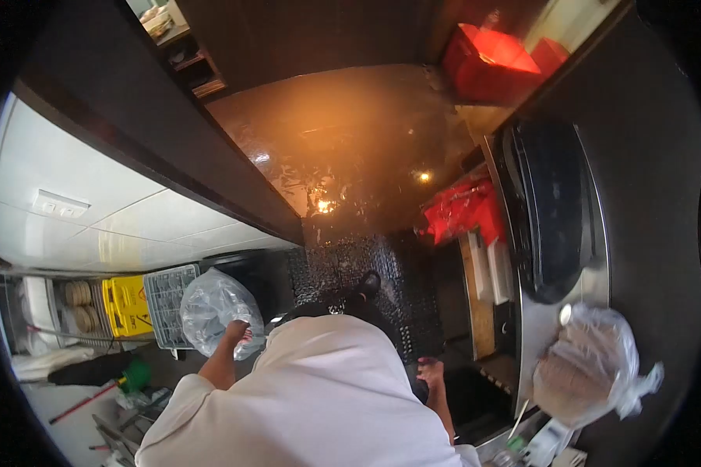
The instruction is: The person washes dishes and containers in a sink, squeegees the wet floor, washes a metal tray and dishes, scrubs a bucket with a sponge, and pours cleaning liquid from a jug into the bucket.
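Observation:
My left hand [238,333] hangs at my left side, overlapping the edge of a clear plastic bag [220,307]. Its fingers look curled, and I cannot tell whether they touch the bag or hold anything. On the other side, my right hand [430,372] is low beside my hip with bent fingers. Something dark [420,391] shows just beneath it, too unclear to name. My white shirt [327,389] fills the lower middle of the view, and one black shoe [369,283] shows ahead on the floor.
A black textured mat [343,261] leads to a wet, shiny floor [350,124]. To the left are a grey crate [163,303] and a yellow caution sign [126,305]. Along the right counter sit a black rounded object [549,210] and a tied bag [580,370]. Red bins [487,62] stand far right.

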Demonstrator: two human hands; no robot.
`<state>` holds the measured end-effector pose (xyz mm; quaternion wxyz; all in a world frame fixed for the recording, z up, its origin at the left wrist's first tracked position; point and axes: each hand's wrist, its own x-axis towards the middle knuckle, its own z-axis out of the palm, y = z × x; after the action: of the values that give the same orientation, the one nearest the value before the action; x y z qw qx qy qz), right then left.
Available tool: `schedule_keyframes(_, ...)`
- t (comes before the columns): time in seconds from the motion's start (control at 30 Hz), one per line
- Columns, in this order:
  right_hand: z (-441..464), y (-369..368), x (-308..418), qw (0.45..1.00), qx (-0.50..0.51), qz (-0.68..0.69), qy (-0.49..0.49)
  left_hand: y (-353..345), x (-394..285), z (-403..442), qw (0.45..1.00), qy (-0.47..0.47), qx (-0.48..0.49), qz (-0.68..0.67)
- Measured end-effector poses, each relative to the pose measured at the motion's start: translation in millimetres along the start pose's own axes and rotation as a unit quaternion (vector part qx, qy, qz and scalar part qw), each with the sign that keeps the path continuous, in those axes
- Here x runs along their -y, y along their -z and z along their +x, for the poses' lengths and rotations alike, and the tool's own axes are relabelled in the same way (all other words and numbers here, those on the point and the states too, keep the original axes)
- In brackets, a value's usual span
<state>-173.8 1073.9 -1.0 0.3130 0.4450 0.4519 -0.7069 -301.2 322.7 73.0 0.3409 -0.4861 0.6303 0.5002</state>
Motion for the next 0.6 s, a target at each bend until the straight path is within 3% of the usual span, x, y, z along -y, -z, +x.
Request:
schedule_keyframes(0.1, 20.6, -21.9, 123.0, 0.955, 0.017, -0.285, 0.081, -33.3, 1.8, 8.5, 0.994, -0.105, -0.017, -0.009)
schedule_keyframes(0.13, 46.0, -3.3, 136.3, 0.883, 0.046, -0.429, 0.185, -45.5, -2.2, -3.4, 0.990, -0.137, -0.015, -0.034)
schedule_keyframes(0.17, 93.8, 29.3, 154.6, 0.774, 0.086, -0.558, 0.288, -64.3, -14.4, -14.4, 0.983, -0.169, -0.021, -0.068)
schedule_keyframes(0.23, 98.7, -25.4, 232.8, 0.925, 0.068, -0.344, 0.144, -85.8, -32.7, -27.3, 0.969, -0.194, -0.105, 0.110)
schedule_keyframes(0.27, 100.3, -54.1, 274.2, 0.971, 0.033, -0.223, 0.084, -90.9, -39.6, -41.3, 0.944, -0.264, -0.145, 0.132)
schedule_keyframes(0.3, 107.9, -65.1, 303.7, 0.961, 0.076, -0.245, 0.107, -89.8, -44.5, -44.0, 0.936, -0.268, -0.181, 0.140)
schedule_keyframes(0.33, 112.7, -78.4, 327.0, 0.950, 0.116, -0.258, 0.131, -83.7, -50.4, -46.2, 0.957, -0.194, -0.200, 0.085)
schedule_keyframes(0.43, 118.0, -124.6, 366.7, 0.889, 0.081, -0.371, 0.254, -26.7, -71.0, -29.7, 0.924, -0.181, -0.336, -0.030)
schedule_keyframes(0.53, 121.0, -170.4, 393.2, 0.896, 0.037, -0.388, 0.213, 65.2, -110.5, -15.5, 0.832, -0.284, -0.465, -0.106)
schedule_keyframes(0.57, 110.4, -177.5, 395.5, 0.852, 0.042, -0.453, 0.258, 77.1, -151.6, -57.7, 0.800, -0.327, -0.447, -0.232)
schedule_keyframes(0.6, 106.5, -193.4, 404.4, 0.807, 0.037, -0.505, 0.305, 98.9, -171.3, -53.0, 0.783, -0.343, -0.461, -0.236)
